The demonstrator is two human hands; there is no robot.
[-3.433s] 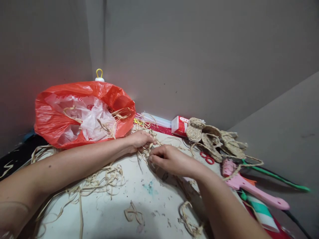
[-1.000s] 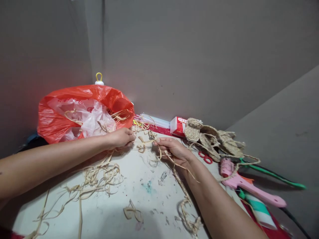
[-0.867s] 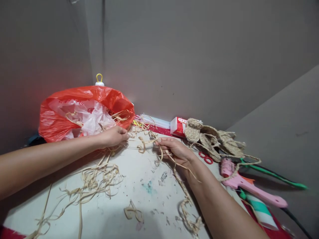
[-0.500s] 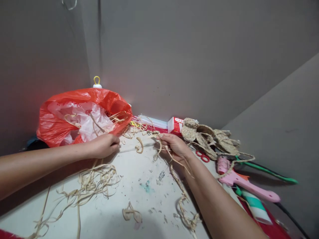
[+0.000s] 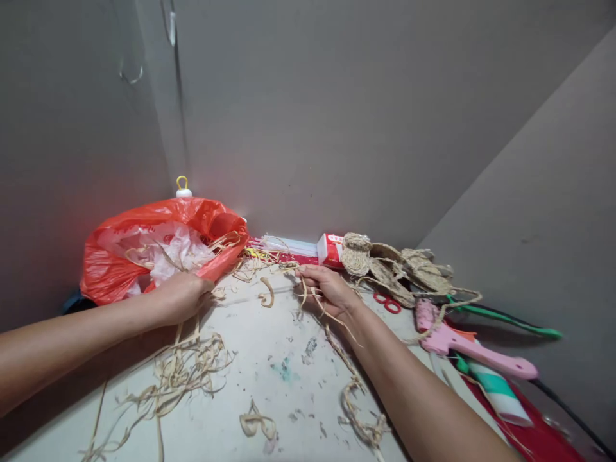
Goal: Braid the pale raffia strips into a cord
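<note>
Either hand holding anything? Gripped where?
Right hand: pale fibre strips, pinched between its fingers, loose ends trailing; the exact spot along them is hidden. Left hand: curled shut near the red bag; whether it grips a strand can't be told.

One head-worn camera looks forward and down, close over the tabletop (image 5: 206,427), facing walls (image 5: 337,115).

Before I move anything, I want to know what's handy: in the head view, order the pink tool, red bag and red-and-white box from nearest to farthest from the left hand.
From the left hand:
1. Red bag, right behind it.
2. Red-and-white box, at the back, right of centre.
3. Pink tool, far right.
</note>
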